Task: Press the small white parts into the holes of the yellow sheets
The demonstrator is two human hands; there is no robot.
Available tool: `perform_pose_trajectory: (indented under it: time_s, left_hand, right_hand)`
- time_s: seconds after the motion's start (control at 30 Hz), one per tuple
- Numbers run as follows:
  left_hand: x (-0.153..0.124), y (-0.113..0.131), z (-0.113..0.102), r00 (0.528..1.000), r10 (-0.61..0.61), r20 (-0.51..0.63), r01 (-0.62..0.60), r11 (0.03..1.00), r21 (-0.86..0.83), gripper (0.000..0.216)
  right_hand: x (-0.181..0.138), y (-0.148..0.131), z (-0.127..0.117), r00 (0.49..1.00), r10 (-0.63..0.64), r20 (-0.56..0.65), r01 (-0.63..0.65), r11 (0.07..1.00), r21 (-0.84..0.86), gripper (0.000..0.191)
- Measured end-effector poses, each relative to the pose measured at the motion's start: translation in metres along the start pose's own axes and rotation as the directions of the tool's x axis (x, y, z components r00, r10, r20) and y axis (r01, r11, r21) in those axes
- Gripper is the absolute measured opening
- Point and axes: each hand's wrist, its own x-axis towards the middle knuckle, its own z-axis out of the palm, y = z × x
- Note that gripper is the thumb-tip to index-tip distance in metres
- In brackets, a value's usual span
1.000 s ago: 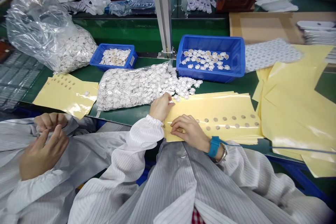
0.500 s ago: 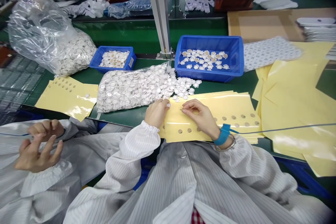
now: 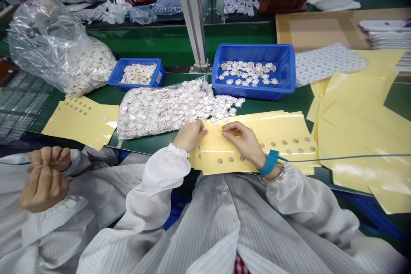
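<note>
A stack of yellow backing sheets (image 3: pixel 272 132) with rows of round holes lies on the green bench in front of me. My left hand (image 3: pixel 189 135) is at its upper left edge, fingertips gripping the sheets. My right hand (image 3: pixel 240 141) rests on the top sheet, thumb and forefinger close together; whatever lies between them is hidden. A blue wrist strap (image 3: pixel 269 162) circles that wrist. Loose white round stickers (image 3: pixel 224 107) lie just above the sheets, spilling from a clear bag of stickers (image 3: pixel 160 109).
Two blue bins of round stickers (image 3: pixel 253 72) (image 3: pixel 136 73) stand beyond the bag. A large plastic bag (image 3: pixel 48 43) sits at the left, with yellow sheets (image 3: pixel 80 120) (image 3: pixel 359 124) on both sides. A co-worker's hands (image 3: pixel 45 180) are at lower left. A metal post (image 3: pixel 192 17) rises behind.
My right hand has moved up the sheets from their lower edge. My left hand and the sheets' left edge have shifted left. The co-worker's hands have come together.
</note>
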Motion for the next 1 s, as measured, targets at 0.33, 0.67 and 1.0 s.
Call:
perform_pose_trajectory:
  time_s: [0.33,0.67,1.0]
  left_hand:
    - [-0.024,0.021,0.026,0.987,-0.109,0.122,0.162,0.566,-0.808,0.023]
    - [-0.025,0.021,0.031,0.977,-0.157,0.143,0.205,0.531,-0.822,0.021]
    - [-0.022,0.015,0.038,0.984,-0.128,0.123,0.173,0.539,-0.824,0.023]
  right_hand:
    - [0.002,-0.010,-0.002,1.000,0.021,-0.015,-0.019,0.997,0.075,0.013]
    - [0.002,-0.008,0.002,0.989,0.115,0.092,-0.112,0.993,-0.034,0.013]
    - [0.003,-0.003,0.004,0.993,0.078,0.084,-0.072,0.995,-0.068,0.009]
